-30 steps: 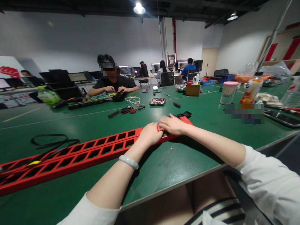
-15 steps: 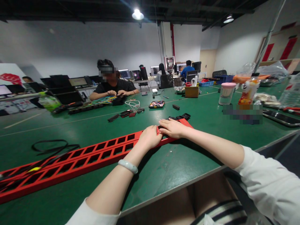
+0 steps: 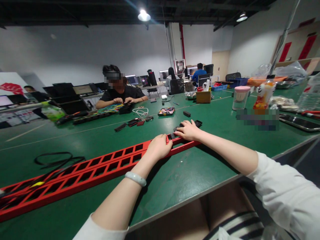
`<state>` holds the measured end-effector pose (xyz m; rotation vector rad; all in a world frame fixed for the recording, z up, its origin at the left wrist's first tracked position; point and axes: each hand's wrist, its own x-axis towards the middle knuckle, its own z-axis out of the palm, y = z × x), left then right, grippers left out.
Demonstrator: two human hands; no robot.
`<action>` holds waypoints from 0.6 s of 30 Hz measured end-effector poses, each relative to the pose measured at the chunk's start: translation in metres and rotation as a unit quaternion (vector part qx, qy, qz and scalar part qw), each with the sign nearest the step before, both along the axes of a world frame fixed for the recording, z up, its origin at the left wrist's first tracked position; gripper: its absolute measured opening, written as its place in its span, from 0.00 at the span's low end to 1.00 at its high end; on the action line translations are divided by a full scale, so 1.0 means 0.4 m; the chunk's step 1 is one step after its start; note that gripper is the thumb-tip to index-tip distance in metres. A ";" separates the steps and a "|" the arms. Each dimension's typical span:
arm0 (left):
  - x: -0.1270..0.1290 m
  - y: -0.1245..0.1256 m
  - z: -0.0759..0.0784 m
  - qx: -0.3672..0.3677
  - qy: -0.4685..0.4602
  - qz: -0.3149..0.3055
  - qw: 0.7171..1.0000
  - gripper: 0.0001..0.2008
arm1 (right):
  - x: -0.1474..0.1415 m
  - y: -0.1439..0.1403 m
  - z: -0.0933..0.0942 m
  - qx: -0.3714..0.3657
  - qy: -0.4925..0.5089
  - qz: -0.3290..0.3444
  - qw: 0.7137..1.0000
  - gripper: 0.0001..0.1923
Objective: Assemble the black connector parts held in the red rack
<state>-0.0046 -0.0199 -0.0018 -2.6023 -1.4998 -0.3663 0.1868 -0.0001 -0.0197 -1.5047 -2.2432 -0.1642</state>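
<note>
A long red slotted frame (image 3: 107, 163) lies diagonally over the green table, with two rows of square openings. My left hand (image 3: 160, 146) is closed around it near its right end; a pale bracelet circles that wrist. Just to the right, my right hand (image 3: 189, 130) reaches over the frame's far edge with its fingers apart. Its fingertips are at a row of small black parts (image 3: 198, 123) behind the frame, which the hand partly hides. One black block (image 3: 172, 136) shows at the frame between my two hands.
Black cables (image 3: 60, 160) with a yellow tag lie over the frame's left part. Dark flat pieces (image 3: 136, 122) and a colourful box (image 3: 166, 111) are farther back. A pink-lidded cup (image 3: 241, 98), a bottle (image 3: 264, 95) and a phone (image 3: 300, 122) stand or lie right. Across, a person (image 3: 120, 90) handles wires.
My right hand has lifted off the red frame's top and shifted slightly right and away, to the black parts. My left hand keeps its hold on the frame.
</note>
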 end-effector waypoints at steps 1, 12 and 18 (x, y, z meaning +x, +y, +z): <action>-0.001 0.002 -0.002 0.004 0.000 -0.006 1.000 0.16 | 0.000 0.000 0.001 -0.004 0.002 0.001 1.000 0.28; -0.002 0.005 -0.002 0.013 0.002 -0.019 1.000 0.17 | 0.015 0.013 0.009 0.040 0.190 0.062 0.979 0.17; 0.000 -0.003 0.005 0.004 0.008 -0.016 1.000 0.17 | 0.039 0.040 -0.003 -0.099 0.454 0.145 0.874 0.19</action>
